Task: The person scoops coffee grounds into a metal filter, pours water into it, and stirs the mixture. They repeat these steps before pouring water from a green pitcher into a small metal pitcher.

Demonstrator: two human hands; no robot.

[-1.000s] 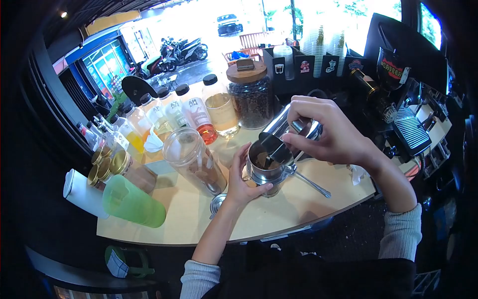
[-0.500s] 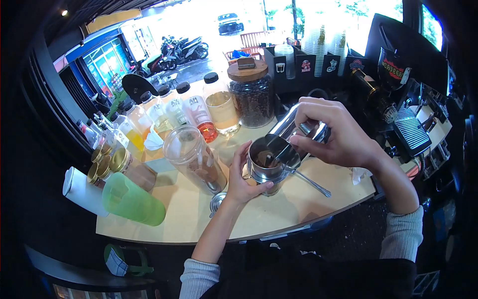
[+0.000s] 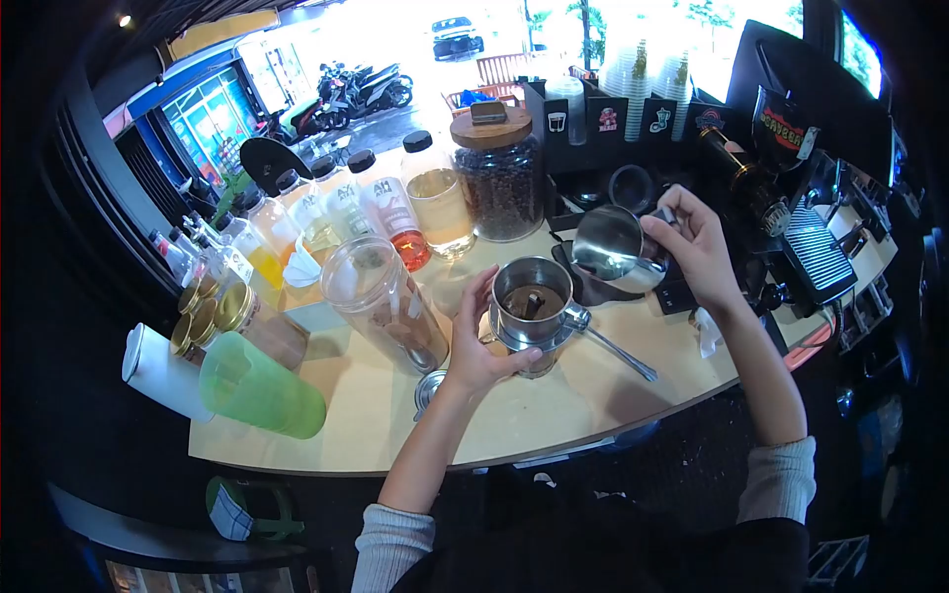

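My left hand [image 3: 478,346] curls around the side of a metal drip coffee filter [image 3: 539,331], its thumb stretched along the front. Dark wet coffee and a small upright post show inside the filter, which sits on a glass [image 3: 540,364] mostly hidden beneath it. To the right, my right hand [image 3: 698,247] grips the handle of a shiny metal pitcher [image 3: 603,249], held tilted with its mouth towards me, apart from the filter. A spoon [image 3: 625,354] extends rightward from beside the filter. Left of my wrist lies a round metal lid [image 3: 429,391].
Close by on the left stands a clear jar of brown powder [image 3: 405,326]. Beyond are syrup bottles [image 3: 395,217] and a coffee bean jar [image 3: 497,188]. A green tumbler [image 3: 262,385] stands near the left edge. A scale [image 3: 682,296], crumpled tissue [image 3: 707,333] and coffee machine [image 3: 819,259] are right.
My right hand has drawn the pitcher away from over the filter, to the right, and turned its mouth into view. My left hand stays at the filter.
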